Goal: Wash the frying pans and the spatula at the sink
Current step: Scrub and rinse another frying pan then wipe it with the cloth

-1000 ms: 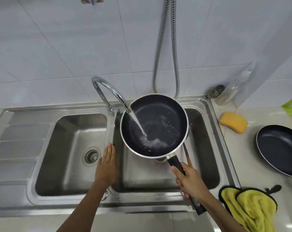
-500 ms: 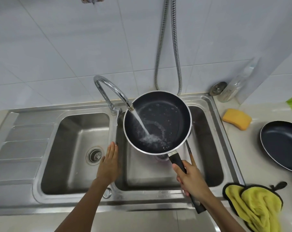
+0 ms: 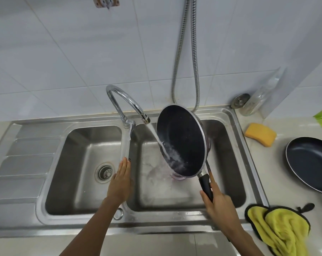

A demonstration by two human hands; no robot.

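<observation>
Head: pan (image 3: 184, 133) now steeply atilt (leftward)

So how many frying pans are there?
2. One pan is tilted under the tap over the right basin, its handle gripped by the right hand. The second pan lies on the counter at right, partly cut off. More may be out of view.

The sink (image 3: 156, 218) sits in the counter (image 3: 272, 172). The left grip (image 3: 120, 183) lies on the divider between its left basin (image 3: 78, 182) and right basin (image 3: 175, 193), with the tap (image 3: 123, 97) at the divider's back end. The frying pan (image 3: 182, 137) tilts over the right basin, its handle in the right grip (image 3: 219, 204). Right of the sink, the sponge (image 3: 260, 134) lies towards the back, the second pan (image 3: 311, 163) at the counter's right edge, the cloth (image 3: 278, 230) at its front right corner
</observation>
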